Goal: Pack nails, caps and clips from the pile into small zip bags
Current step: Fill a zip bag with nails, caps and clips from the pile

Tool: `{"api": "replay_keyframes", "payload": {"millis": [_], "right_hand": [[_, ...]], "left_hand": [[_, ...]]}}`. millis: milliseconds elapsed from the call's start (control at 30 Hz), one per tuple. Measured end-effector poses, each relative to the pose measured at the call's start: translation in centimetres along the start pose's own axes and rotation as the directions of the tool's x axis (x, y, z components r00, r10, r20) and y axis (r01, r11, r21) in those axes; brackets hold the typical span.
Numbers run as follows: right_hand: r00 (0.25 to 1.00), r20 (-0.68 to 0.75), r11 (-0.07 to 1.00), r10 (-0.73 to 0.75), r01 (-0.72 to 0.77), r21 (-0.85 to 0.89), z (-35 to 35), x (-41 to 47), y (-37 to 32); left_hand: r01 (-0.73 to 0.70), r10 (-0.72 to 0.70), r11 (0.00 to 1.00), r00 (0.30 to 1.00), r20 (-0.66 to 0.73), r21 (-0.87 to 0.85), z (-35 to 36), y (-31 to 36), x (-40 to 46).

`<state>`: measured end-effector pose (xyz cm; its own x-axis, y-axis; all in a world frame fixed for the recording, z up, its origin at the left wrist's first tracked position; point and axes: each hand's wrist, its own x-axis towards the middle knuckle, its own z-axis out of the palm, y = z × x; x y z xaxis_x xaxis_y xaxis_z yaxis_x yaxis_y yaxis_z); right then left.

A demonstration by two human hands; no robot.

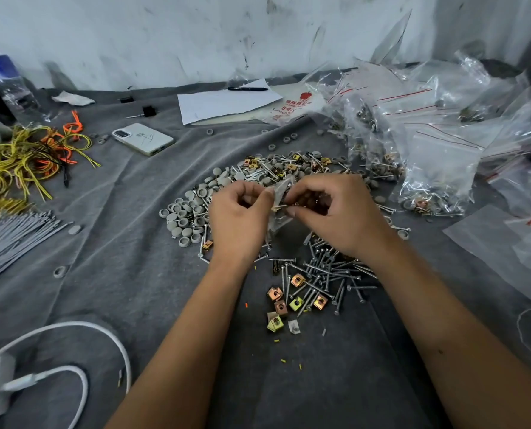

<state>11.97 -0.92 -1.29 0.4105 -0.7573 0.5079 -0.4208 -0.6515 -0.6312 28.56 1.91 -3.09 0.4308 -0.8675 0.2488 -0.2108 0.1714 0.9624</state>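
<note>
A small clear zip bag (279,209) hangs between my two hands above the pile. My left hand (239,218) pinches the bag's left edge. My right hand (329,212) has its fingers curled round a clutch of small metal parts and pinches a nail at the bag's mouth. Below them lie grey caps (187,212), a spread of nails (323,274) and several yellow and copper clips (284,300). More caps, nails and clips (292,167) stretch behind my hands.
Filled zip bags (428,156) and empty ones (512,243) crowd the right side. A phone (142,139), paper (227,102) with a pen (247,88), yellow and orange wires (25,156), grey ties (13,239) and a white charger cable (81,376) lie on the grey cloth.
</note>
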Motion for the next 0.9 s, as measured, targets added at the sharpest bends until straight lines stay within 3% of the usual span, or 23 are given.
{"api": "replay_keyframes", "payload": {"millis": [200, 367, 500, 600, 900], "right_hand": [[0.997, -0.046, 0.998, 0.063, -0.063, -0.001, 0.3, 0.1, 0.0], [0.973, -0.218, 0.996, 0.071, -0.081, -0.035, 0.1, 0.2, 0.8], [0.999, 0.039, 0.921, 0.035, -0.017, -0.388, 1.0, 0.4, 1.7], [0.978, 0.207, 0.855, 0.029, 0.083, -0.512, 2.2, 0.8, 1.4], [0.969, 0.229, 0.841, 0.088, 0.051, -0.538, 2.1, 0.9, 1.1]], "left_hand": [[0.031, -0.032, 0.999, 0.999, -0.019, -0.024, 0.0, -0.1, 0.1], [0.066, -0.095, 0.987, 0.975, -0.199, -0.148, -0.6, -0.3, 0.7], [0.051, -0.141, 0.965, 0.930, -0.340, -0.259, -1.2, -0.1, 1.2], [0.049, -0.150, 0.962, 0.916, -0.373, -0.268, -1.4, -0.1, 1.3], [0.061, -0.140, 0.972, 0.927, -0.348, -0.229, -1.3, 0.1, 1.2]]}}
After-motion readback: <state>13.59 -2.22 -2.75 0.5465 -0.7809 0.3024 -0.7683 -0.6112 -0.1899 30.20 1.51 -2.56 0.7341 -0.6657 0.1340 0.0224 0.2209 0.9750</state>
